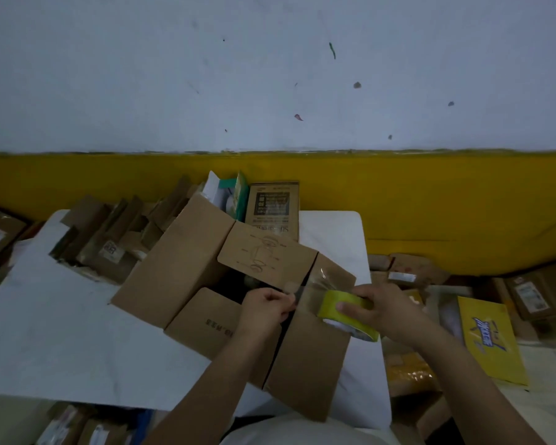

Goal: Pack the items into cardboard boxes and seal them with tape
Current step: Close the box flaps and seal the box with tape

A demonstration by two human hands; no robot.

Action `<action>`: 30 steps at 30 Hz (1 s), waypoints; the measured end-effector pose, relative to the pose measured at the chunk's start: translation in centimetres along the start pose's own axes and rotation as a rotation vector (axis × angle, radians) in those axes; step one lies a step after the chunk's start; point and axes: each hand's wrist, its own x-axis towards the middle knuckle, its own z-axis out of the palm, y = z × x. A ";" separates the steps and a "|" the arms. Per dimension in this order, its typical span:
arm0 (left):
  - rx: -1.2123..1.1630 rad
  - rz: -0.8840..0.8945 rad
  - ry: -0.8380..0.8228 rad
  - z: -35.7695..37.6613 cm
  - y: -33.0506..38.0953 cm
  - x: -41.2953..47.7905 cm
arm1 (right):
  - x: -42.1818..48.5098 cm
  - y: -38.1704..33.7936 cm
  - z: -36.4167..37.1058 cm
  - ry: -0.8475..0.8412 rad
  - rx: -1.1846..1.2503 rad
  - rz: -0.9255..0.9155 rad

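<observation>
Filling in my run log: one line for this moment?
left hand: pinches tape end | right hand: grips tape roll | cardboard box: flaps open

Dim, flat, bluish light; its source cannot be told. Soft shadows lie inside the cardboard box (174, 261). The clear tape (312, 285) off the tape roll (331, 301) shows faint glare. The left hand (267, 305) and right hand (379, 308) are slightly blurred. Wide-angle distortion bends the yellow wall band (446, 194) near the side edges.

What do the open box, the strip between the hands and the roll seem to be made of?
Box: brown cardboard, matte, creased flaps. Strip: probably clear plastic tape, glossy; the box shows through it. Roll: yellow-green; likely the same tape wound up, core unclear.
</observation>
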 end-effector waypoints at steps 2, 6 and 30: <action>0.071 0.020 -0.009 0.0 -0.1 0.1 | 0.0 0.2 0.1 -0.010 0.000 0.007; 0.136 -0.002 -0.039 -0.1 0.1 0.7 | 0.3 0.3 0.3 -0.038 -0.007 0.016; 0.543 -0.005 0.063 0.2 2.3 4.7 | 0.7 0.4 1.1 -0.055 0.010 0.035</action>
